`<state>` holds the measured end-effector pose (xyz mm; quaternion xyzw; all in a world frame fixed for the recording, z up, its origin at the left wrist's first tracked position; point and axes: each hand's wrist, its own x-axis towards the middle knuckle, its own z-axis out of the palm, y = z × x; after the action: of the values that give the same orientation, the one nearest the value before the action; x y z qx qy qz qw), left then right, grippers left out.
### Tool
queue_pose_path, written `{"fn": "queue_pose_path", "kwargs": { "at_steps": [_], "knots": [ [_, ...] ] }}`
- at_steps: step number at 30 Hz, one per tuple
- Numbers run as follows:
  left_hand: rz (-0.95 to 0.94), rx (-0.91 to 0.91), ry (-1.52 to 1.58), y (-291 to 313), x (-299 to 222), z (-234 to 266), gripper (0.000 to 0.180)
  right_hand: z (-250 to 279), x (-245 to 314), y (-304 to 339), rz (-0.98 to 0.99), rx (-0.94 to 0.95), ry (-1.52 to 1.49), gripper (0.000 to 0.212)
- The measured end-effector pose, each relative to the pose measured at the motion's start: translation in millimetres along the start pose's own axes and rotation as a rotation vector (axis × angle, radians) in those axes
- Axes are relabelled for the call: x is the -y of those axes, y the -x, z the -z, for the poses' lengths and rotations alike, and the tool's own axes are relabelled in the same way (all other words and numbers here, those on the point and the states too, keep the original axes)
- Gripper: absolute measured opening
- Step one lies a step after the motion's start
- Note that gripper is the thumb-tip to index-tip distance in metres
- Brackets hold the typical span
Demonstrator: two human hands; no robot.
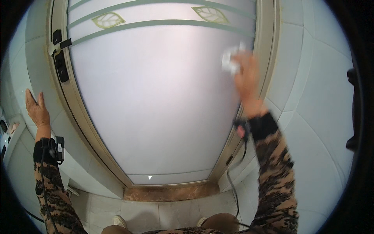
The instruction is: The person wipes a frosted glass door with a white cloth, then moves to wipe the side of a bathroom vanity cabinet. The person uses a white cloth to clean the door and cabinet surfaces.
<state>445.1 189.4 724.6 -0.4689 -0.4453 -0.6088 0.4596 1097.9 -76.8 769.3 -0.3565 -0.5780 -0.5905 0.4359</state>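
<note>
A frosted glass door [156,101] with pale green bands and leaf shapes fills the middle of the view. High on its right side my right hand [246,76], blurred by motion, is closed on a crumpled white cloth or tissue [230,61] against the glass. At the far left my left hand [37,111] holds nothing; its fingers are apart, close to the tiled wall [39,70]. A black door handle [60,56] sits on the left frame, up and to the right of that hand.
Tan metal framing [93,136] surrounds the glass, above a brown stone sill [171,193]. Black cables run along both my sleeves. Pale tiles cover the right wall [315,148] and the floor [148,214]. A white ledge with items [11,130] stands at the left edge.
</note>
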Motion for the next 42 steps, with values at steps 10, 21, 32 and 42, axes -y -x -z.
{"fn": "queue_pose_path", "kwargs": {
  "at_steps": [10, 21, 32, 42],
  "knots": [
    [0.016, 0.001, 0.029, -0.9, 4.9, -3.5, 0.061, -20.0, -80.7, -72.4, 0.056, -0.037, 0.279, 0.031],
    [0.025, -0.015, 0.002, 3.9, -5.4, -7.9, 0.06, 11.0, 72.9, 206.5, -0.255, 0.26, -0.016, 0.03],
    [-0.023, -0.032, -0.009, -2.6, -5.5, -2.7, 0.062, -42.8, -66.4, -49.9, 0.083, 0.006, 0.173, 0.027],
    [-0.052, -0.018, -0.081, -5.4, -4.9, -7.5, 0.066, -81.7, 21.3, 33.2, -0.228, -0.197, 0.154, 0.029]
  ]
}}
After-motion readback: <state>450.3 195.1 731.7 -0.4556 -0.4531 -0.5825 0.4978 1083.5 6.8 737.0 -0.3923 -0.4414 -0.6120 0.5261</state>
